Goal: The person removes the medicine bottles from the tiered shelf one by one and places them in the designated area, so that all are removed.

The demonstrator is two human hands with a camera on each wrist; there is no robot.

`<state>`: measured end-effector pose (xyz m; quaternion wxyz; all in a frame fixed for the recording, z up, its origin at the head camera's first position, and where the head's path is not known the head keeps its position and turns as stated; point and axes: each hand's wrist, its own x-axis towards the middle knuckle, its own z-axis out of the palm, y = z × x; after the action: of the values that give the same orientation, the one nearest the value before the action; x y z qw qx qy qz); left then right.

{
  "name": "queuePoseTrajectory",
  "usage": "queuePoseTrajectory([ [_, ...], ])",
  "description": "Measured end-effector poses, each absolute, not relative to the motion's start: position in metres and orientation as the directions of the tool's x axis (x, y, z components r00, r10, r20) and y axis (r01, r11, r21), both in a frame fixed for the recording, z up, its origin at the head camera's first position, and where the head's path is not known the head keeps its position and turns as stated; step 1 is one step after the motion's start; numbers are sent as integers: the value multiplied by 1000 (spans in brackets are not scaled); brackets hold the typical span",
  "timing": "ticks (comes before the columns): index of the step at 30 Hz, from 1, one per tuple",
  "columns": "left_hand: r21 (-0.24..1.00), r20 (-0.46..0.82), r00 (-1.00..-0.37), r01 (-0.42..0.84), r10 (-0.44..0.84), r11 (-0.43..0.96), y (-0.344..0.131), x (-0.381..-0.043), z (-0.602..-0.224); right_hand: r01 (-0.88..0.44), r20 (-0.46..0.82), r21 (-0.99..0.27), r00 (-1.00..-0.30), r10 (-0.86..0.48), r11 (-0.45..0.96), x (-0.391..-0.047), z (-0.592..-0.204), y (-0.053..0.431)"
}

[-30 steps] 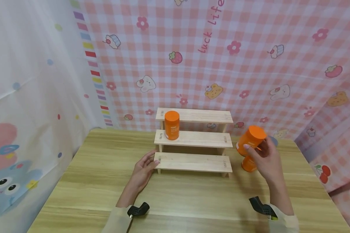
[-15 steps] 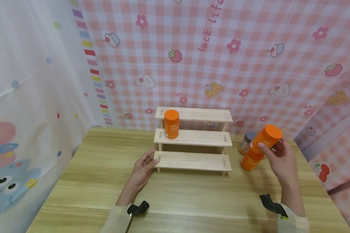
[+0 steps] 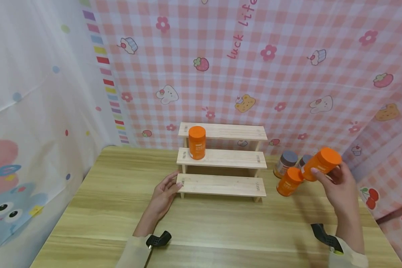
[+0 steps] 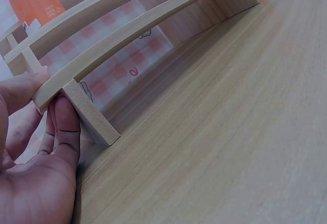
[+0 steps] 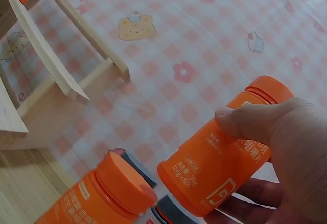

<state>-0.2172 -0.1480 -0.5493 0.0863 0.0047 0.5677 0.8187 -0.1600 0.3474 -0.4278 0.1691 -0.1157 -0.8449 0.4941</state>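
My right hand (image 3: pixel 337 184) grips an orange bottle (image 3: pixel 322 163) by its side, tilted and raised off the table at the right. In the right wrist view the thumb lies along the label of that bottle (image 5: pixel 214 157), with fingers behind it. Just left of it a second orange bottle (image 3: pixel 289 181) stands on the table. My left hand (image 3: pixel 164 192) pinches the left end of the lowest step of a three-step wooden rack (image 3: pixel 221 185), thumb on top and fingers below, as the left wrist view shows. Another orange bottle (image 3: pixel 197 143) stands at the left end of the middle step.
Two grey-lidded jars, a nearer-left one (image 3: pixel 286 163) and a partly hidden one (image 3: pixel 305 160), stand behind the orange bottles. A pink checked cloth (image 3: pixel 221 74) hangs behind the wood-grain table (image 3: pixel 214 230), and a white patterned curtain (image 3: pixel 47 111) hangs at the left.
My right hand has carried the orange bottle to the right, uncovering the standing orange bottle and the grey-lidded jars. My left hand has stayed on the rack.
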Motion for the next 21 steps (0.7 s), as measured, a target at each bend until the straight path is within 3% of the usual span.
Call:
queuePoseTrajectory([
  [21, 929, -101, -984, -145, 144, -340, -148, -218, -551, 75, 86, -895, -939, 333, 441, -158, -452, 376],
])
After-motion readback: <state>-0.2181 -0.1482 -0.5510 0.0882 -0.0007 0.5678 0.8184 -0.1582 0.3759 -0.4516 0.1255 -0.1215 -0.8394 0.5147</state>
